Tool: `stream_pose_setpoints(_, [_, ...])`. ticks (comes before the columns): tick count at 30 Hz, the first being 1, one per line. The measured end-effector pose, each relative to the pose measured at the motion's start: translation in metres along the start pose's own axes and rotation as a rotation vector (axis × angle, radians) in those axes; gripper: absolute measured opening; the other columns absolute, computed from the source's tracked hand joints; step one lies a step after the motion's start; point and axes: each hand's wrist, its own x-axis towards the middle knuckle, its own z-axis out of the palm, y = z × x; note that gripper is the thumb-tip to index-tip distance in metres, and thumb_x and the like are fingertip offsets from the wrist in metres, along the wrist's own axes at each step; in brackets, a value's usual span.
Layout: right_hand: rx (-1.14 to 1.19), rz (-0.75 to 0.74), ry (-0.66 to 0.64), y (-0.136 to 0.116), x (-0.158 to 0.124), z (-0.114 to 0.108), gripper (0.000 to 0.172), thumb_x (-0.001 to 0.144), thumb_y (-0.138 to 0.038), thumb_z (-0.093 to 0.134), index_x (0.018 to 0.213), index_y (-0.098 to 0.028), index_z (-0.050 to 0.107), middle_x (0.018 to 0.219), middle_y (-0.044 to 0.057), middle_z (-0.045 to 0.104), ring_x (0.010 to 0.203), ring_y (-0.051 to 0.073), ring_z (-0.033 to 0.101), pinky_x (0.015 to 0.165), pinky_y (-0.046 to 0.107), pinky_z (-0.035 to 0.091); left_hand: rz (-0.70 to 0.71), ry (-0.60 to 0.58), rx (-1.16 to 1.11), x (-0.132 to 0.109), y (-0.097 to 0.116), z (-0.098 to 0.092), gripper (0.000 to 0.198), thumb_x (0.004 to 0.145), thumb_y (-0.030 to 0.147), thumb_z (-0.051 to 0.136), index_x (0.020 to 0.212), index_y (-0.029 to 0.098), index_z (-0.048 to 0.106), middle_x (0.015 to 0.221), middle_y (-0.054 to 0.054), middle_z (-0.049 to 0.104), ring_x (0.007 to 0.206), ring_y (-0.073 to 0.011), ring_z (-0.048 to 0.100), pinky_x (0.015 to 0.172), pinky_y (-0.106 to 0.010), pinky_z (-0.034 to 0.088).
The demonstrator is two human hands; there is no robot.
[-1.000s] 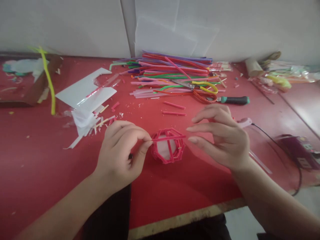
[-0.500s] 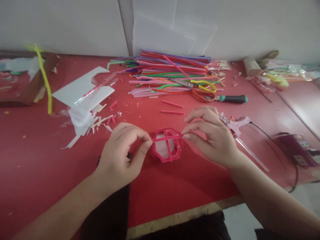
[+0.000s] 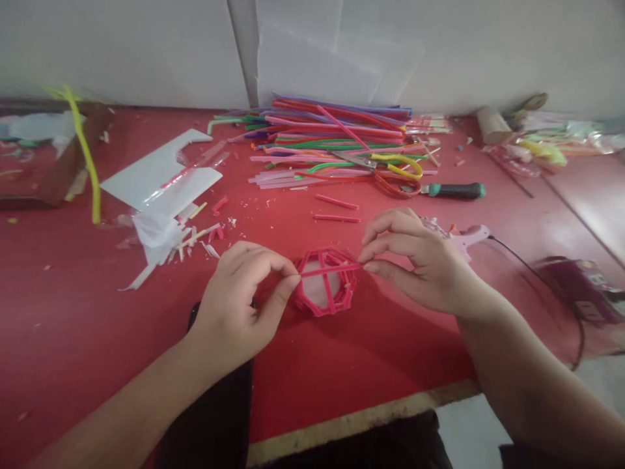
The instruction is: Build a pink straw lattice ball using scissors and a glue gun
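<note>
A small round cage of pink straw pieces (image 3: pixel 325 282) stands on the red table (image 3: pixel 342 365) near its front edge. Across its top lies a short pink straw piece (image 3: pixel 329 269). My left hand (image 3: pixel 239 306) pinches the left end of that piece between thumb and forefinger. My right hand (image 3: pixel 420 260) pinches its right end, the other fingers curled above. Both hands sit on either side of the cage.
A pile of coloured straws (image 3: pixel 332 140) lies at the back with scissors (image 3: pixel 395 172) and a green-handled tool (image 3: pixel 452 190). A pink glue gun (image 3: pixel 466 236) rests behind my right hand, its cord running to a socket block (image 3: pixel 581 290). White paper scraps (image 3: pixel 161 189) lie left.
My right hand moved in from an open pose and closed on the right end of the straw piece. The left hand kept its pinch; the view shifted slightly.
</note>
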Motion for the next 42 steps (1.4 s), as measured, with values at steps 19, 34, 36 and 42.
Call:
stream_pose_setpoints(19, [0.219,0.123,-0.108,-0.003,0.0,0.009,0.007,0.093,-0.018,0.058,0.087,-0.021,0.062,0.1,0.004,0.058,0.1,0.016,0.056,0.091,0.031,0.044,0.142,-0.068,0.106,-0.001,-0.004,-0.006,0.011,0.094,0.011,0.052,0.088,0.02,0.054,0.083,-0.002,0.066,0.082,-0.0202,0.052,0.078,-0.038,0.04])
stream_pose_setpoints(34, [0.24,0.2,-0.15,-0.001,0.0,0.01,0.007,0.092,-0.021,0.059,0.085,-0.021,0.062,0.098,0.003,0.061,0.099,0.016,0.058,0.091,0.031,0.046,0.172,-0.044,0.207,-0.004,-0.001,-0.003,0.01,0.091,0.01,0.055,0.087,0.02,0.055,0.081,-0.002,0.07,0.081,-0.0238,0.055,0.074,-0.04,0.039])
stream_pose_setpoints(36, [0.251,0.207,-0.156,0.0,0.0,0.01,0.007,0.092,-0.021,0.06,0.085,-0.022,0.063,0.098,0.003,0.061,0.099,0.017,0.058,0.091,0.032,0.046,0.17,-0.046,0.208,-0.003,-0.001,-0.003,0.01,0.091,0.01,0.055,0.087,0.02,0.055,0.08,-0.002,0.07,0.08,-0.0237,0.055,0.073,-0.04,0.039])
stream_pose_setpoints(42, [0.266,0.238,-0.174,0.002,0.0,0.011,0.007,0.091,-0.023,0.06,0.085,-0.022,0.063,0.1,0.004,0.061,0.1,0.018,0.058,0.092,0.033,0.047,0.228,-0.001,0.311,-0.002,0.0,-0.002,0.013,0.086,0.01,0.057,0.083,0.022,0.055,0.079,-0.002,0.072,0.078,-0.0255,0.055,0.072,-0.041,0.039])
